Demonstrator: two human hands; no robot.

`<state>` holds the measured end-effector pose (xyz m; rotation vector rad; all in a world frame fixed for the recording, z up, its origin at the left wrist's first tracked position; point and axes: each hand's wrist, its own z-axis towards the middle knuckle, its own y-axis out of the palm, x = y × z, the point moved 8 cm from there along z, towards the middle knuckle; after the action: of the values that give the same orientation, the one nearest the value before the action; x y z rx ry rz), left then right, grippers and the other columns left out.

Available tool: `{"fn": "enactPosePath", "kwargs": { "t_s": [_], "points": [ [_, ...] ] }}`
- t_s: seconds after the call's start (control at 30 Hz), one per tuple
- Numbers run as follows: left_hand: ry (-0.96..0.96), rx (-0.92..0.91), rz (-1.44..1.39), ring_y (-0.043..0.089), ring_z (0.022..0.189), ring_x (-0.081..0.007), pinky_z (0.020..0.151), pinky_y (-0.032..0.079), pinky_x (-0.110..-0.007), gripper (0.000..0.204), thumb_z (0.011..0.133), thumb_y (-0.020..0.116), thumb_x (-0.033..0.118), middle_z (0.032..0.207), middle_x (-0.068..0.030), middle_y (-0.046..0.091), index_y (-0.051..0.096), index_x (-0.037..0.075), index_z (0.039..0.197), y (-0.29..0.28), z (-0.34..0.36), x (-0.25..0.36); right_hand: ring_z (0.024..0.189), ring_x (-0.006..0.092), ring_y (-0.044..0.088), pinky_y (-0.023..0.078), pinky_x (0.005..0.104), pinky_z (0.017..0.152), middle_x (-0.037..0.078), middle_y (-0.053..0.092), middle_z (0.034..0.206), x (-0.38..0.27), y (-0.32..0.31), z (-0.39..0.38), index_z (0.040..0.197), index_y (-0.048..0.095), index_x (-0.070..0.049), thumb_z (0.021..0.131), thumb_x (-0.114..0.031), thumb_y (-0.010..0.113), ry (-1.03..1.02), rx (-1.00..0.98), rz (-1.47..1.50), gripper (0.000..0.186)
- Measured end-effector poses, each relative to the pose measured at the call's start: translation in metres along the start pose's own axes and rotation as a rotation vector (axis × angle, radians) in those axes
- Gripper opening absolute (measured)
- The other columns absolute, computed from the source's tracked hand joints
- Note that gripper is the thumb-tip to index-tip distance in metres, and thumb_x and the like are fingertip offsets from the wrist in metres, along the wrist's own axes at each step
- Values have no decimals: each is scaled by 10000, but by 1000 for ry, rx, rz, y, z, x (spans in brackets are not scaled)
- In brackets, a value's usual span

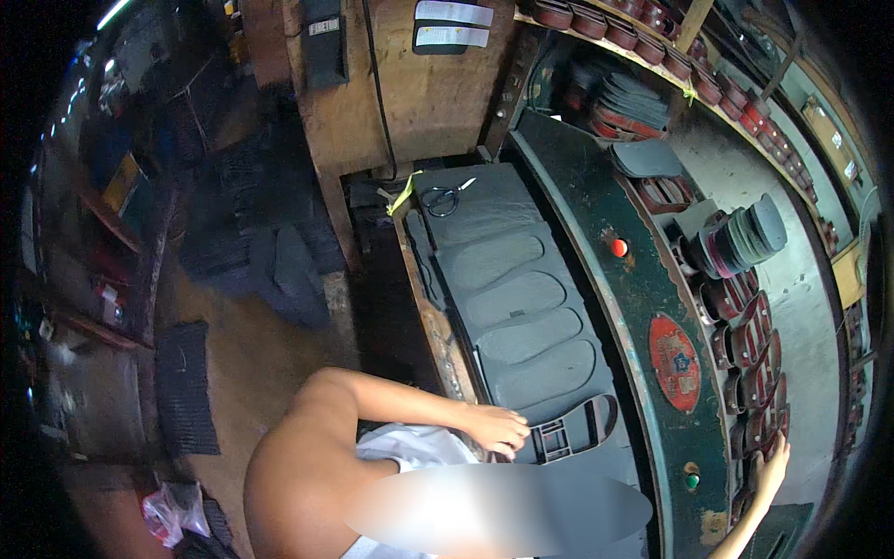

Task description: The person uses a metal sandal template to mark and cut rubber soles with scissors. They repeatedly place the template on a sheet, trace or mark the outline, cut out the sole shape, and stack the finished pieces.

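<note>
on the dark sheet (538, 331) spread over the worktop (436, 331), just beside a row of sole outlines, lies an open-framed, sole-shaped cutter (556, 439). the left hand (500, 431) is at its left end, half open with fingers loosely bent; whether they grip it or only touch, i cannot tell. the right hand (771, 463) is at the row of red cutters (752, 335) beyond the green machine (643, 307), fingers partly spread, any hold hidden. a lopsided nudge from the left hand could, i judge, turn the cutter askew or slide it over the nearest outline, especially with the arms so far apart. its long axis runs across the sheet, roughly along the outlines, the rounded end pointing right toward the machine.
</note>
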<state>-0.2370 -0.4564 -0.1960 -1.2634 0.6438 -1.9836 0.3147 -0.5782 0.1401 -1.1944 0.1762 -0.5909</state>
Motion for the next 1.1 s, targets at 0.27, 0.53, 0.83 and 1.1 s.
{"fn": "enactPosePath", "kwargs": {
  "t_s": [0.27,0.53,0.83,1.1],
  "points": [
    [-182,101,-72,579,987,-291,885,485,-434,203,969,645,253,997,-107,612,691,55,982,-44,-7,-24,1265,361,569,430,443,1107,242,593,1378,-81,119,-258,1389,580,36,969,-206,714,403,-147,602,503],
    [-316,-131,-77,605,1082,-393,965,482,-474,277,939,670,150,1097,-197,632,668,14,1180,-78,51,-90,1385,396,526,442,502,1137,260,535,1498,17,163,-518,1478,508,31,722,-783,747,1323,-358,7,1136],
    [-541,-221,-179,630,967,-341,859,514,-439,378,990,637,169,1126,-198,604,581,14,1330,-51,113,-119,1477,396,401,378,554,1177,253,398,1593,69,173,-532,1570,389,-67,578,-738,877,1691,-434,87,1294],
    [-603,-17,65,620,1033,-383,912,498,-462,351,985,638,150,1143,-205,620,612,8,1305,-64,133,-105,1253,354,620,464,404,1084,260,674,1287,89,188,-572,1331,617,44,721,-603,881,1543,-26,380,927]
  ]
}}
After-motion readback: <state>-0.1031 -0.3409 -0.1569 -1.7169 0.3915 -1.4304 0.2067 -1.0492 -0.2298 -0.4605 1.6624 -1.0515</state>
